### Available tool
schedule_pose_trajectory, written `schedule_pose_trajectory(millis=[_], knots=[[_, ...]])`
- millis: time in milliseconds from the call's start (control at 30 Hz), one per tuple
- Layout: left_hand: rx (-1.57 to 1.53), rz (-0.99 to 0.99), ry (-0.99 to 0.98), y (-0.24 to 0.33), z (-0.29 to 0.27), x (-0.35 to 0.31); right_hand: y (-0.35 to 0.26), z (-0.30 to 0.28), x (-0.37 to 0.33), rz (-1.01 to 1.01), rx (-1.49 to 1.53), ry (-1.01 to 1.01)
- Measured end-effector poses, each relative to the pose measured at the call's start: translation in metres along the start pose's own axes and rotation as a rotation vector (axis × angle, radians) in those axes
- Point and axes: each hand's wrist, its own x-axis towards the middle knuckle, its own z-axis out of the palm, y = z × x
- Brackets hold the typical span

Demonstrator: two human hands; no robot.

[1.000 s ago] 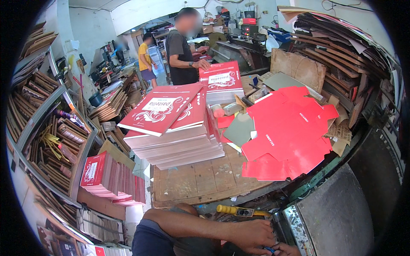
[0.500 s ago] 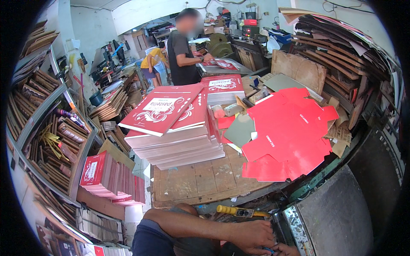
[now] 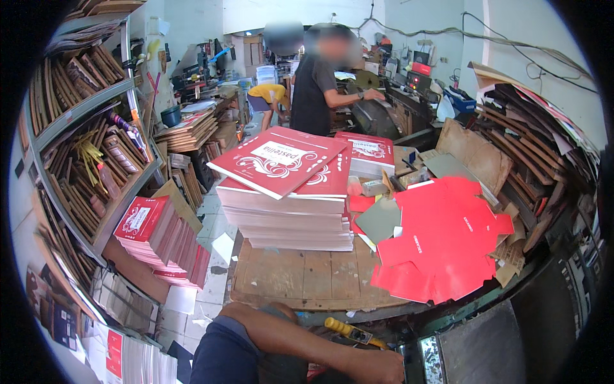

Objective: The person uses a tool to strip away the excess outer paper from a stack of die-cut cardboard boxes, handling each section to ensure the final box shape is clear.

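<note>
My left forearm reaches across the lower edge of the head view from the left. At its end, my left hand [image 3: 384,366] is partly cut off by the edge, and its fingers are hidden. Just above the hand lies a tool with a yellow handle [image 3: 339,327] and a metal part, on or beside the machine's edge. To the hand's right is a dark flat metal plate [image 3: 483,345] with a worn, light-coloured edge. My right hand is out of view.
A wooden table [image 3: 307,275] bears a tall stack of red-covered booklets [image 3: 288,221] and red die-cut card sheets [image 3: 441,243]. More booklets [image 3: 169,246] are piled at the left, near a loaded shelf [image 3: 96,198]. A co-worker [image 3: 313,96] stands behind the table; another in yellow [image 3: 272,95] bends over.
The scene has shifted in the view. My right hand and a small blue thing by my fingers have gone out of sight. The standing co-worker now reaches to the right; the one in yellow bends lower.
</note>
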Motion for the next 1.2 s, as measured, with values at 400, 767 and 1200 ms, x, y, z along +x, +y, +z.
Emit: schedule_pose_trajectory(millis=[400, 767, 1200], knots=[[-0.001, 0.017, -0.070, 0.008, -0.003, 0.005, 0.016, -0.003, 0.001, -0.073, -0.026, -0.037], [-0.011, 0.073, -0.013, 0.009, 0.001, 0.005, -0.007, 0.000, -0.003, -0.004, -0.229, -0.053], [0.090, -0.418, 0.185, -0.023, -0.097, -0.019, -0.009, 0.017, 0.005, -0.107, 0.082, 0.091]])
